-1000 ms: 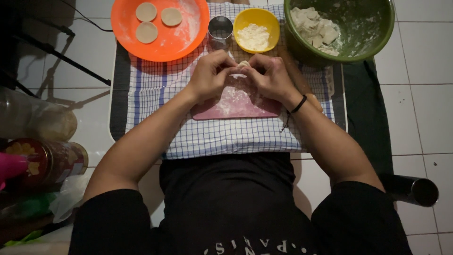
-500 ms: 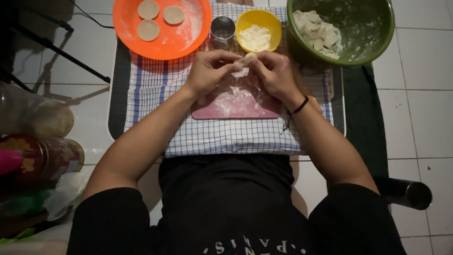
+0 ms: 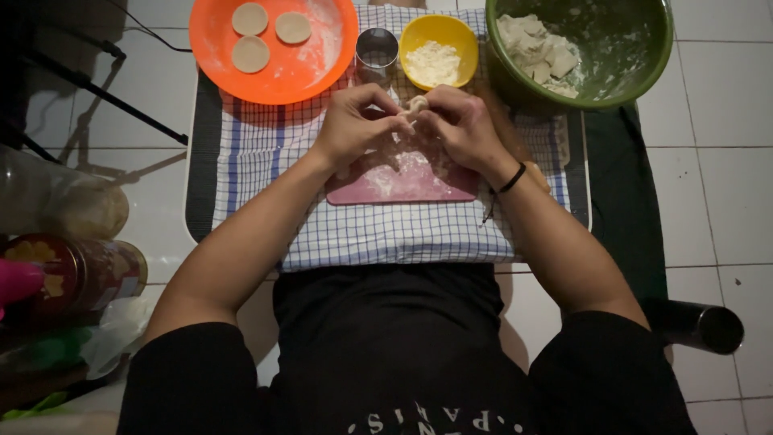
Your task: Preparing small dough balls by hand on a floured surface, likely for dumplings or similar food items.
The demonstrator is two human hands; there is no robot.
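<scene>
- Both hands meet in the middle, fingertips pinched together on a small lump of pale dough. The left hand curls its fingers in from one side and the right hand does the same from the other, so both are closed around that one little piece.
- The dough looks soft and slightly folded, held just above the board rather than lying on it.
- Right wrist has a thin black band on it.
- Under the hands sits a pink cutting board, flat and rectangular, dusted with white flour in smeary patches.
- The board lies on a blue-and-white checked cloth, woven, a bit rumpled at the edges, spread over a dark mat.
- Just past the fingertips stands a small metal ring cutter, shiny and cylindrical, with a yellow bowl of white flour right beside it.
- Off to the person's left is a round orange plate, floury, carrying three flat dough discs, smooth and round.
- To the right, a big green bowl holds rough torn chunks of dough, its inner wall smeared with a powdery film.
- Everything rests on a white tiled floor, glossy.
- Near the left elbow lies a dark round tin on its side; details are too dim to make out.
</scene>
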